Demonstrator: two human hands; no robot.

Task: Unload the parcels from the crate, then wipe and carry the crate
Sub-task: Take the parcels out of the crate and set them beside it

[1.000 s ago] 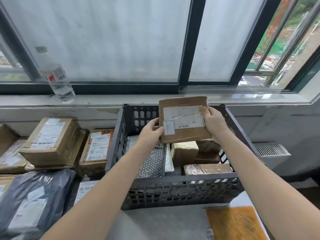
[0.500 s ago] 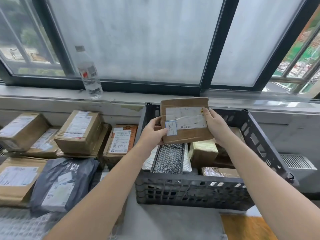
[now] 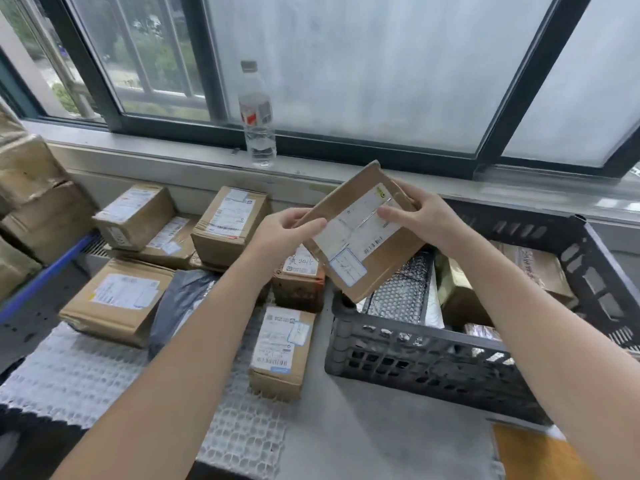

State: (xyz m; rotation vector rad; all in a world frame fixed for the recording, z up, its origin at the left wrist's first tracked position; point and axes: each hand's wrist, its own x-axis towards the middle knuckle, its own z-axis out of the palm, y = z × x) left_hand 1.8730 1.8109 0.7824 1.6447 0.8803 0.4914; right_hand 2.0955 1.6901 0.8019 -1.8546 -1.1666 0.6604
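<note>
A flat brown cardboard parcel (image 3: 360,237) sits at the centre of the frame, held in the air between both hands and tilted so that its labelled face looks up toward the camera. The left hand (image 3: 282,233) grasps its left edge, thumb on the front and fingers curled behind. The right hand (image 3: 422,216) grasps the upper right edge, thumb laid across the white label and fingers wrapped round the back. The parcel's lowest corner hangs just above the near left corner of the dark grey plastic crate (image 3: 433,362), which fills the right middle of the frame on a grey table (image 3: 363,438).

More parcels lie inside the crate: a silver bubble-wrap mailer (image 3: 398,296) directly below the held parcel, a taped brown box (image 3: 457,296) to its right, and a brown paper package (image 3: 536,271) toward the far right wall.

Left of the crate, a small labelled box (image 3: 282,344) lies just beside the crate's wall, with a reddish-brown box (image 3: 298,285) behind it. A grey poly mailer (image 3: 180,296) shows under the left forearm. Larger cardboard boxes (image 3: 117,299) fill the left middle of the frame, some on a white mesh mat (image 3: 79,372) at lower left.

A clear water bottle (image 3: 258,116) stands upright on the windowsill (image 3: 173,157) at top centre. An orange cloth (image 3: 526,455) lies in the lower right corner, partly hidden by the right forearm.
</note>
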